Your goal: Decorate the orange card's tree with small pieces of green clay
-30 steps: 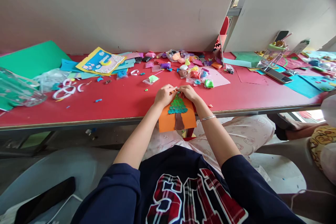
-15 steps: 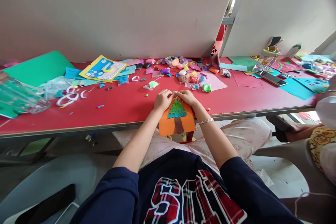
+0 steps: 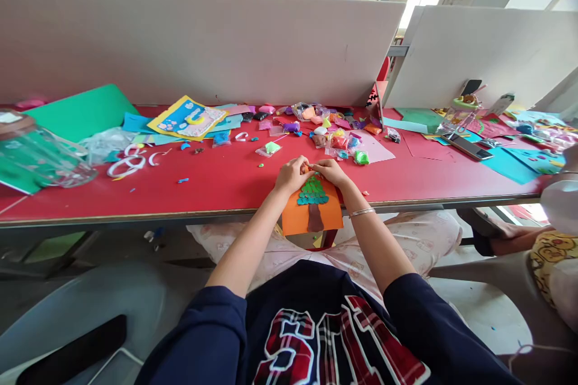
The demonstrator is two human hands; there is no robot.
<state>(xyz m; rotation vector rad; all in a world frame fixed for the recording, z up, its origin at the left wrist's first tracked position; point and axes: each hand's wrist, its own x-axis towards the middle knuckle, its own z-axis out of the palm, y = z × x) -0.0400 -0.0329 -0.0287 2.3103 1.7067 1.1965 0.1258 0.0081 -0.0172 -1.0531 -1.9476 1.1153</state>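
The orange card (image 3: 293, 221) had drifted slightly right with the view, just below frame centre; its tree (image 3: 313, 195) pointed up, axis near-vertical, bottom edge past the table (image 3: 221, 189) rim. Left hand (image 3: 291, 176) and right hand (image 3: 332, 172) curled at its top, finger closure unclear; tabletop stretched leftward.

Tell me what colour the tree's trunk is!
The trunk is brown, seen best in the head view.

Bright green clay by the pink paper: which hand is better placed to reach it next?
Right, probably: the right hand, at the card, is nearer the green clay; the left hand is farther off.
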